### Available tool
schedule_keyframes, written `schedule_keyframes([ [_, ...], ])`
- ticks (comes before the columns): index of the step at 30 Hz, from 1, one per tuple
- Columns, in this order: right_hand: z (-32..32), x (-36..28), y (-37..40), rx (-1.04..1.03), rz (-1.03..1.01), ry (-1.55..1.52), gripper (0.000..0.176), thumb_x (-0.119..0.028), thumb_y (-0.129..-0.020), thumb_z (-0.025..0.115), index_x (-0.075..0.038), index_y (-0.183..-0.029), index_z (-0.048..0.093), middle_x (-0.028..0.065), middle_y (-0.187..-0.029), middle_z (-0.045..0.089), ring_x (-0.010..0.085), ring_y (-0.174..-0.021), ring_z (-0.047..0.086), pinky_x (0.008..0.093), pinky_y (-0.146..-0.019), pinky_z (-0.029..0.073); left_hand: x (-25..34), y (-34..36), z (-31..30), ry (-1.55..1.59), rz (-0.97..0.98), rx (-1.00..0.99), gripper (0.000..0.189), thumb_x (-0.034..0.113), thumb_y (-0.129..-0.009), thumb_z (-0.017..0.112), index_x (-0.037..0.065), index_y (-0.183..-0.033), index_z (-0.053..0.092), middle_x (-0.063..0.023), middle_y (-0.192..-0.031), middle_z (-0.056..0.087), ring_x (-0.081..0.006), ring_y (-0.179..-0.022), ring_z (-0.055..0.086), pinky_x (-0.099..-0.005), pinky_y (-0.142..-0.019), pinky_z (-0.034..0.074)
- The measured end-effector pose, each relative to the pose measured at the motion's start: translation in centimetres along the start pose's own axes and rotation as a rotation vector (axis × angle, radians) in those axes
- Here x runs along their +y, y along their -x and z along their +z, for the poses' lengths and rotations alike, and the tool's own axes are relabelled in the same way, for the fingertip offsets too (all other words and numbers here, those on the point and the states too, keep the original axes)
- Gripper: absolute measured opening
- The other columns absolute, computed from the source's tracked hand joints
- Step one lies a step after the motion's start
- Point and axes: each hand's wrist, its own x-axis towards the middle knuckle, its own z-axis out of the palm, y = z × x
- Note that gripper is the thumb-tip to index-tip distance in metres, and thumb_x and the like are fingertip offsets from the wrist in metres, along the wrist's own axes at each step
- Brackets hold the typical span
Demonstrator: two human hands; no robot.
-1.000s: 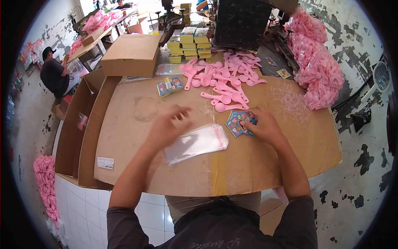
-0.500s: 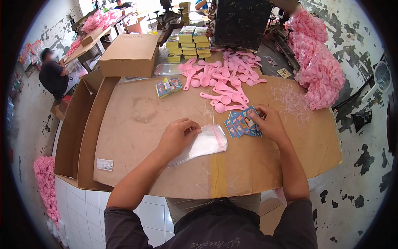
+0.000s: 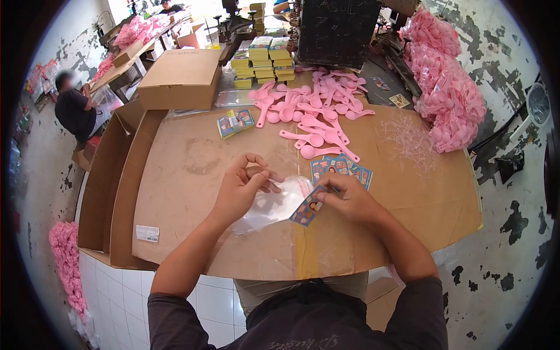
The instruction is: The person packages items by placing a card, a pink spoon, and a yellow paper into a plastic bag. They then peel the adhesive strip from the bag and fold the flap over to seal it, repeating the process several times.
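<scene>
Our left hand (image 3: 240, 189) pinches one clear bag (image 3: 271, 207), our right hand (image 3: 350, 201) grips one picture card (image 3: 308, 209), one near card pile (image 3: 343, 166), one far card pile (image 3: 236, 122), cardboard box (image 3: 184, 79) lettering unreadable.

Both bare forearms reach forward and angle inward. The left hand (image 3: 240, 188) has its knuckles up, with thumb and fingertips pinched together. The right hand (image 3: 348, 201) lies palm down, its fingers closed in a pinch pointing toward the left one.
</scene>
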Motion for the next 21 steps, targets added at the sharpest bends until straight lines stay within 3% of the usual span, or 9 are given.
schedule_keyframes([
  [1, -0.3, 0.3, -0.1, 0.037, -0.048, 0.021, 0.016, -0.013, -0.097, 0.069, -0.001, -0.108, 0.067, 0.0032, -0.094, 0.070, 0.0105, -0.082, 0.063, 0.0294, -0.071, 0.050, 0.3, 0.1, -0.1, 0.042, -0.004, -0.010, 0.025, 0.008, -0.102, 0.061, 0.003, -0.123, 0.050, -0.0188, -0.103, 0.075, -0.0210, -0.086, 0.074, -0.0322, -0.077, 0.058],
  [4, -0.5, 0.5, -0.3, 0.245, 0.124, -0.258, 0.015, -0.011, -0.098, 0.069, 0.000, -0.109, 0.067, 0.0036, -0.094, 0.071, 0.0076, -0.079, 0.064, 0.0257, -0.070, 0.050, 1.3, 0.5, 0.6, 0.046, -0.011, -0.037, 0.030, 0.009, -0.102, 0.063, 0.002, -0.127, 0.048, -0.0186, -0.103, 0.076, -0.0213, -0.085, 0.075, -0.0309, -0.077, 0.058],
  [7, -0.9, -1.2, -0.5, 0.380, 0.156, -0.438, 0.015, -0.008, -0.099, 0.068, 0.001, -0.111, 0.067, 0.0043, -0.095, 0.073, 0.0058, -0.077, 0.065, 0.0223, -0.069, 0.051, 1.2, 0.8, 1.5, 0.026, -0.013, -0.050, 0.037, 0.009, -0.100, 0.068, 0.001, -0.130, 0.049, -0.0178, -0.103, 0.076, -0.0206, -0.087, 0.076, -0.0294, -0.075, 0.058],
  [13, -0.3, -2.3, -0.5, 0.522, 0.056, -0.521, 0.015, -0.006, -0.100, 0.067, 0.000, -0.113, 0.066, 0.0051, -0.096, 0.073, 0.0062, -0.082, 0.066, 0.0226, -0.071, 0.053, 0.4, 1.0, 2.4, -0.038, 0.002, 0.011, 0.046, 0.008, -0.095, 0.074, -0.001, -0.133, 0.049, -0.0162, -0.101, 0.077, -0.0178, -0.090, 0.076, -0.0262, -0.073, 0.057],
  [19, 0.1, -2.4, -0.2, 0.316, 0.050, -0.487, 0.017, -0.007, -0.098, 0.069, 0.001, -0.113, 0.066, 0.0068, -0.105, 0.072, 0.0062, -0.086, 0.066, 0.0225, -0.070, 0.051, 0.5, 1.3, 2.8, -0.085, -0.012, 0.007, 0.048, 0.006, -0.097, 0.072, -0.001, -0.138, 0.049, -0.0140, -0.102, 0.077, -0.0157, -0.094, 0.075, -0.0254, -0.075, 0.057],
  [21, -0.3, -1.8, 0.0, 0.260, -0.029, -0.068, 0.021, -0.008, -0.097, 0.072, 0.001, -0.115, 0.065, 0.0073, -0.106, 0.071, 0.0057, -0.087, 0.066, 0.0219, -0.068, 0.050, 0.2, 1.5, 2.7, -0.149, -0.005, -0.051, 0.049, 0.005, -0.097, 0.071, 0.000, -0.140, 0.048, -0.0132, -0.104, 0.076, -0.0153, -0.096, 0.074, -0.0261, -0.077, 0.058],
])
